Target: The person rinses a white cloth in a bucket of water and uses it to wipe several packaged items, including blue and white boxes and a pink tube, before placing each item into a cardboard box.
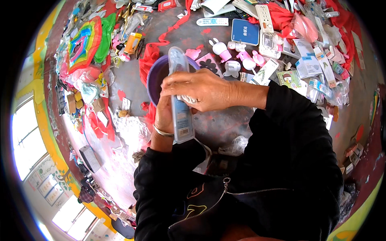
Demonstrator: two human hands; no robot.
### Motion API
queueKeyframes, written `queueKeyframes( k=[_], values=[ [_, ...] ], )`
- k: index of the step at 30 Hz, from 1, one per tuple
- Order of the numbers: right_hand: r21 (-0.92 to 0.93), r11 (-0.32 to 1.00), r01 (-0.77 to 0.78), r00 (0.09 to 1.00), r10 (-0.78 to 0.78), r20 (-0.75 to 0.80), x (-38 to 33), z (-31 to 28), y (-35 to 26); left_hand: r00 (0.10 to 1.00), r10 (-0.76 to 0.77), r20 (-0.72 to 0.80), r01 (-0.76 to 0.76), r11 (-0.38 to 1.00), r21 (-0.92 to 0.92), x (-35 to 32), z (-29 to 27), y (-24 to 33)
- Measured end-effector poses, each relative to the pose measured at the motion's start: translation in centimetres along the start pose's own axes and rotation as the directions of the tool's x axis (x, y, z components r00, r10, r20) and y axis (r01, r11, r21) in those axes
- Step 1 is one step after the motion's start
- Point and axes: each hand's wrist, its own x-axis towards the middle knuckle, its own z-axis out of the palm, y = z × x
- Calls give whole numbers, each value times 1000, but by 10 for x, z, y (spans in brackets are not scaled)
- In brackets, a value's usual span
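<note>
Holding a long, narrow clear plastic blister pack [180, 100] upright in front of the chest, both hands are closed on it. Right hand [201, 90] wraps across the middle of the pack, fingers curled over the front face and clamped on it; left hand [164, 114], a metal bangle [163, 131] on the wrist, supports it from behind and below, though its fingers are mostly hidden, so the exact hold there cannot be told. Pack contents: something pale at mid-length, a printed card insert toward the lower end. Behind the pack sits a purple bowl [157, 78], rim partly covered. Judgement: pack looks light and fairly stiff along its length, but the thin shell would likely flex or crackle if squeezed hard; smooth plastic is probably slippery, so the flat sealed edges and the midsection give the surest purchase. Around it, the grey floor [225, 124] carries red cloth [150, 56], white and pink rabbit-shaped gadgets [221, 50], and a blue box [245, 31].
</note>
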Motion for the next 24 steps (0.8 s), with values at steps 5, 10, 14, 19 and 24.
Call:
queueKeyframes(
  k=[5, 10, 14, 19, 24],
  values=[
    [-147, 989, -1, 950, 46, 308, -2, 2, -14, 997, -72, 0, 72, 992, -100, -6, 6, 2],
    [304, 938, -166, 985, 172, 6, 3, -5, -8, 983, -165, 84, 149, 975, 167, -22, 4, 1],
    [329, 905, -270, 892, 364, -267, 11, -22, 8, 944, -320, 85, 290, 922, 256, -25, 6, 3],
    [-233, 928, -291, 803, 104, -587, 9, -40, 66, 961, -271, 54, 260, 952, 162, -15, 36, -9],
    [304, 797, -522, 474, 567, -673, 25, -109, 59, 964, -195, 182, 197, 980, 10, -38, 43, -3]
  ],
)
